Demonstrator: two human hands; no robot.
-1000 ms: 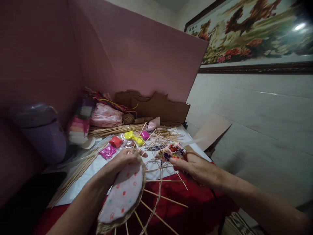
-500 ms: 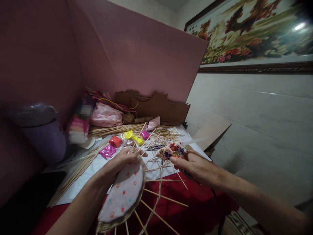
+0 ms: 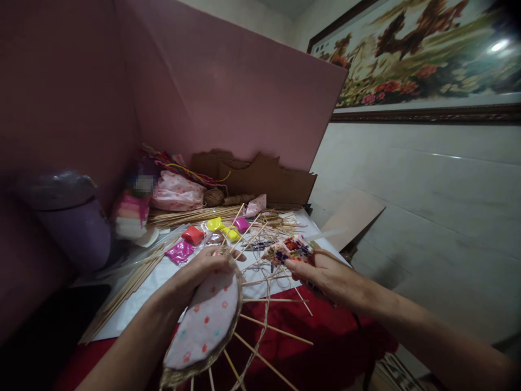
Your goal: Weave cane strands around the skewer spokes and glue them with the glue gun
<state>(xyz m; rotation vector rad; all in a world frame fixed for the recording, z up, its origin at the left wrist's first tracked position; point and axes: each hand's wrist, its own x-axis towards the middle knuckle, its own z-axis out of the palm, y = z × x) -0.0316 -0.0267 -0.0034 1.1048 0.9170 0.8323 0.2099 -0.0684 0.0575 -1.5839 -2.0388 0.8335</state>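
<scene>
My left hand (image 3: 211, 266) is closed on the upper rim of a round basket base (image 3: 207, 320), held tilted. White cloth with small flowers covers its face, and twisted cord edges it. Thin wooden sticks (image 3: 277, 328) radiate from the rim, and a loose length of twine (image 3: 264, 320) hangs across them. To the right, my right hand (image 3: 313, 271) grips a glue gun (image 3: 287, 250) covered in floral cloth, with a translucent glue stick (image 3: 328, 234) protruding behind. The gun's tip is near the sticks; I cannot tell whether it touches any.
Clay packets (image 3: 192, 234), bundled sticks (image 3: 126, 290), a twine ball (image 3: 214, 196) and pliers-like tools (image 3: 260, 246) lie on the white-topped table (image 3: 134, 312). Torn cardboard (image 3: 260, 176) stands behind. A purple bin (image 3: 77, 233) is at left, and a red cloth (image 3: 325, 358) hangs in front.
My right hand and the glue gun have shifted very slightly to the right. The left hand and the basket base are practically still.
</scene>
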